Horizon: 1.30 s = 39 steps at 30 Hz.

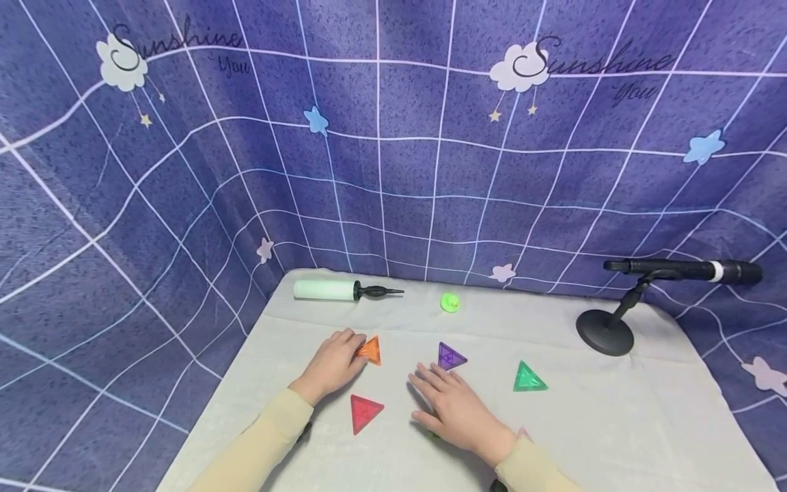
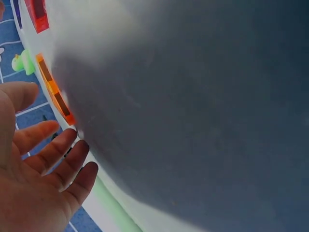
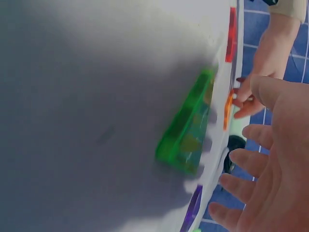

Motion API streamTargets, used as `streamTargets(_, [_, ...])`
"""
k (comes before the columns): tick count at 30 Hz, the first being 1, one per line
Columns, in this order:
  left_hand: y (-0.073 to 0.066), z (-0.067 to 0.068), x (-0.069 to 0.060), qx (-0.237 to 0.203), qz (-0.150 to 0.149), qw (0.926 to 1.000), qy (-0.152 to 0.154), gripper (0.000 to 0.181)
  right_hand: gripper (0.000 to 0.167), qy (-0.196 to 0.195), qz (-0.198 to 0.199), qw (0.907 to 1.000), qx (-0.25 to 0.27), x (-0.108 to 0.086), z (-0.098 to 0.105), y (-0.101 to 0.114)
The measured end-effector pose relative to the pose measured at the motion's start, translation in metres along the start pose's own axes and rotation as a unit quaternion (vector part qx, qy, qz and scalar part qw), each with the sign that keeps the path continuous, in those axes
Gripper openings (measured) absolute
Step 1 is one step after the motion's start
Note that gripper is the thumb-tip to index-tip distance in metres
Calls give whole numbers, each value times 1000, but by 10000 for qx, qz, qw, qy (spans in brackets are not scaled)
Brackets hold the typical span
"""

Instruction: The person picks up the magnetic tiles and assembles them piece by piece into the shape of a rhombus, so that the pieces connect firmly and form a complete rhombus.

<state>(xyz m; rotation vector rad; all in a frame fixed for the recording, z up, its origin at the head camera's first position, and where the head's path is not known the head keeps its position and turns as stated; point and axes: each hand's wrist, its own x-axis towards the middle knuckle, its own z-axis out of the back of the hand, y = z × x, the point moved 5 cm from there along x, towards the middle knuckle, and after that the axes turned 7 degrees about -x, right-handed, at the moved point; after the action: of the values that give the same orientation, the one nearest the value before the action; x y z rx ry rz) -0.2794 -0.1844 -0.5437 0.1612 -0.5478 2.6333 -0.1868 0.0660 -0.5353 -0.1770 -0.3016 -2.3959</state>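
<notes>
My left hand (image 1: 330, 365) lies by the orange translucent triangle tile (image 1: 371, 350), its fingers at that tile's left edge. In the left wrist view the fingers look relaxed and spread, and firm contact is hard to judge. My right hand (image 1: 456, 410) hovers palm down with straight, parted fingers, gripping nothing. Under it is a bright green triangle tile (image 3: 186, 128), mostly hidden from the head view. A red triangle tile (image 1: 365, 413) lies between the hands. Beyond the right fingertips is a purple triangle tile (image 1: 451, 357). A darker green triangle tile (image 1: 529, 378) lies further right.
A pale green hand pump (image 1: 326, 290) with a black nozzle and a small green rubber duck (image 1: 450, 303) sit along the back. At the right stands a black microphone (image 1: 682, 271) on a round-based stand. A pink tip (image 1: 523, 433) shows beside the right wrist. A blue patterned curtain (image 1: 406, 171) surrounds the white table.
</notes>
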Motion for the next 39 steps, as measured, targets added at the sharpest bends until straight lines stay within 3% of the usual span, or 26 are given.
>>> streamTargets(9, [0,-5,3,102,-80,9999,12,44,61,76,294,9993,-202,16,-10,22])
streamTargets(17, [0,-9,4,223,4,9996,186,42,59,-46,780,9963,-368,26,-19,46])
streamTargets(31, [-1,-7,7,452,-187,9988,78,37,58,-38,1387,9881,-667,39,-30,79])
streamTargets(39, [-3,-5,8,397,-131,9991,98,36,43,-284,1453,9871,-611,47,-31,85])
